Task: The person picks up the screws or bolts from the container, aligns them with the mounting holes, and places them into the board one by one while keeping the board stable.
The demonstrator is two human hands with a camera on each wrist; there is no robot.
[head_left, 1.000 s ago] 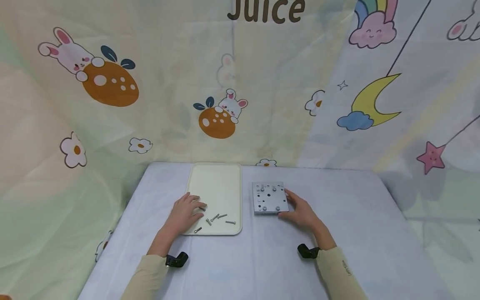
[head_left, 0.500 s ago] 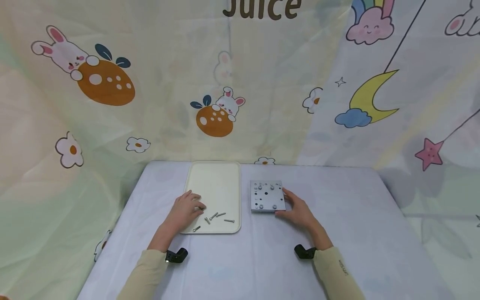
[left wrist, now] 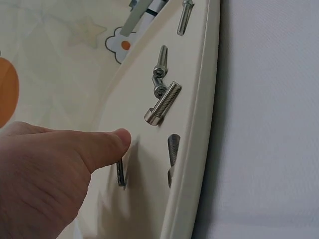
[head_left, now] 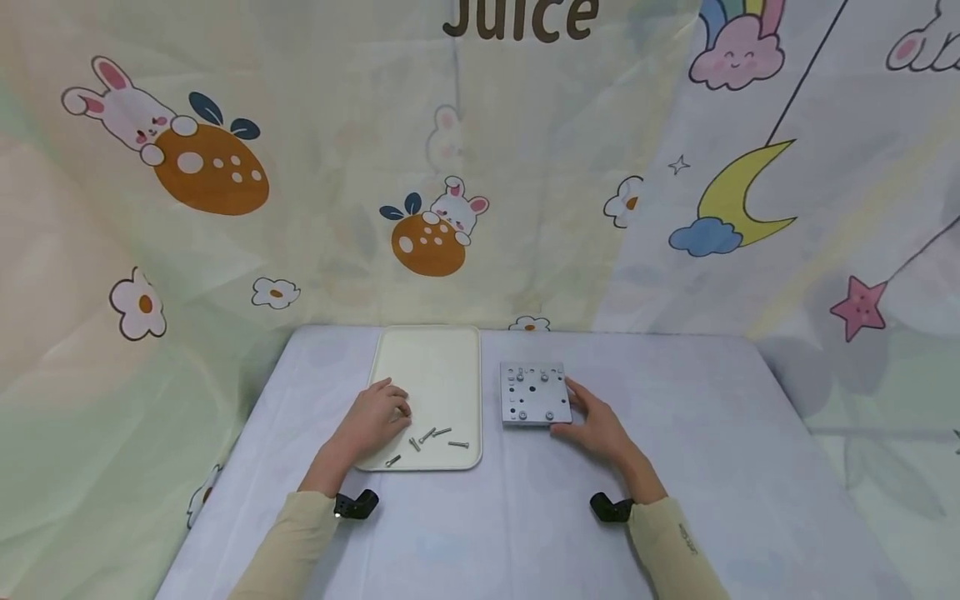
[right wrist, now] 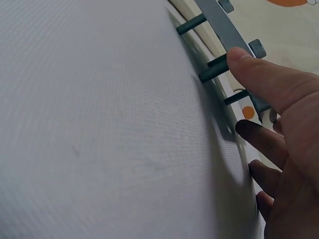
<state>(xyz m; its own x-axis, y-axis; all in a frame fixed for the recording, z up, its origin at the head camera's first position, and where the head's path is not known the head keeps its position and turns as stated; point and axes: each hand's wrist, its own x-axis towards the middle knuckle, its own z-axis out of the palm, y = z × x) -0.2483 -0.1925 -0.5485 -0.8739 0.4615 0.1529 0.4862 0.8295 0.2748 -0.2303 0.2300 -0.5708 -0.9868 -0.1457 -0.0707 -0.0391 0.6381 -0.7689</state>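
Observation:
A square metal plate (head_left: 534,402) with several holes lies right of centre in the head view. Socket-head bolts (right wrist: 215,69) run through it, their threaded ends jutting out underneath in the right wrist view. My right hand (head_left: 597,423) grips its near right corner, thumb along the front edge. Over the left side of a cream tray (head_left: 431,358), my left hand (head_left: 375,417) has its fingers curled in. In the left wrist view a bolt (left wrist: 120,174) shows below the thumb, pinched there, its upper end hidden. Several loose bolts (left wrist: 164,102) lie near the tray's front.
A white cloth (head_left: 480,533) covers the table. The tray's raised rim (head_left: 482,400) stands a short way left of the plate. Behind the table hangs a printed curtain (head_left: 322,192) with rabbits and flowers. Each wrist wears a black camera (head_left: 357,504).
My left fingers have curled in, and the bolt seen at their tips earlier is now hidden in the head view. The right hand stays on the plate; the head view has shifted slightly.

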